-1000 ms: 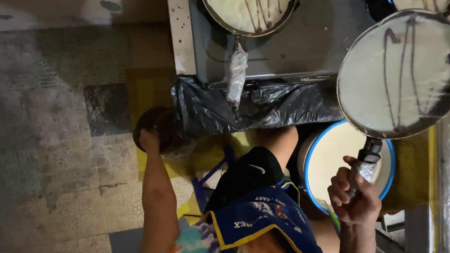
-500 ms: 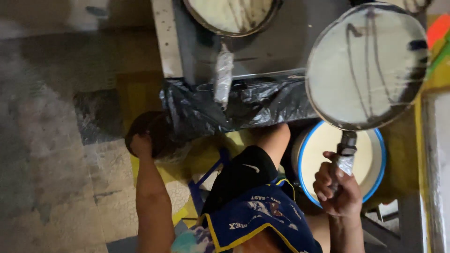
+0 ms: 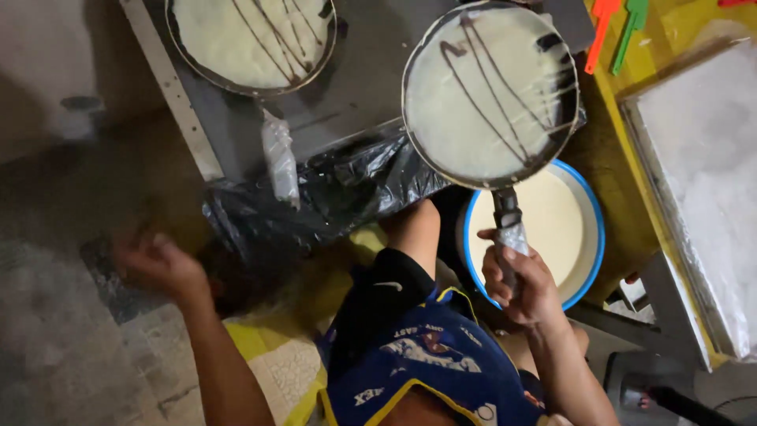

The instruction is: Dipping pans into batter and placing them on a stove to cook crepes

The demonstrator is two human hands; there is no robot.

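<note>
Right hand (image 3: 527, 285) grips the wrapped handle of a round pan (image 3: 490, 93) of pale batter streaked with dark sauce, held above a blue-rimmed basin (image 3: 593, 237) of batter at the stove's (image 3: 363, 79) front edge. Left hand (image 3: 154, 264), blurred, fingers loosely curled and empty, hangs over the floor (image 3: 55, 347). A second pan (image 3: 251, 43) sits at the stove's far left corner.
</note>
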